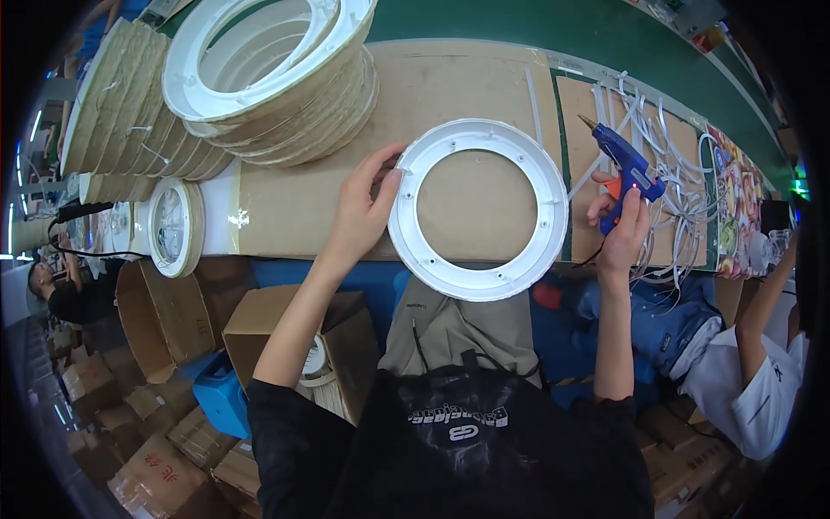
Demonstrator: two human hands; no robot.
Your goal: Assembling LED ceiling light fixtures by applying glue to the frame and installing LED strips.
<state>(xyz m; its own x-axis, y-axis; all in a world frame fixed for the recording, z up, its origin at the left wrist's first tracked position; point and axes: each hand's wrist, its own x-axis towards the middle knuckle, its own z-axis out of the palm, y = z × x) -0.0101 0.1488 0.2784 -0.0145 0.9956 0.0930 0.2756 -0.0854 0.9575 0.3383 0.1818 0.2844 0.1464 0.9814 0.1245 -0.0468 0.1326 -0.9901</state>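
A white plastic ring (550, 212) with small pegs and holes lies on the cardboard-covered bench, its near edge reaching past the bench's front edge. At its left rim, my left hand (365, 203) grips it between thumb and fingers. To the right of the ring, my right hand (624, 233) is wrapped round the handle of a blue hot glue gun (624, 162). The gun has an orange trigger, and its brass nozzle points up and to the left, apart from the ring. A tangle of white cords (679, 203) lies behind and right of the gun.
Stacked white rings with ribbed cream shades (294, 130) stand at the far left. A smaller round white piece (175, 227) sits by the bench's left end. Open cardboard boxes (259, 333) and a blue container (221, 394) are below. Another person (735, 372) sits close on the right.
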